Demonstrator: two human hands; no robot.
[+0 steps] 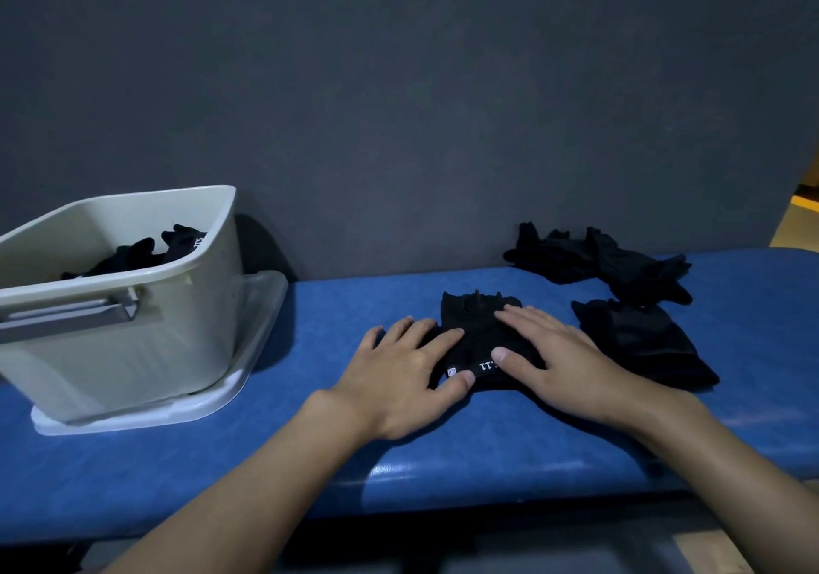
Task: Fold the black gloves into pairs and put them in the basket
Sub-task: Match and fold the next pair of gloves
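My left hand (401,378) and right hand (560,358) lie flat, fingers (445,337) spread and gripping nothing, pressing a glove (476,323) on the blue worktop (337,316) at centre. I judge I'm mid-task: some gloves already sit in the basket (146,343) at left, while one glove (642,340) lies just right and a loose heap (598,261) waits far right. The pressed glove is black with stubby fingers pointing away and white cuff print.
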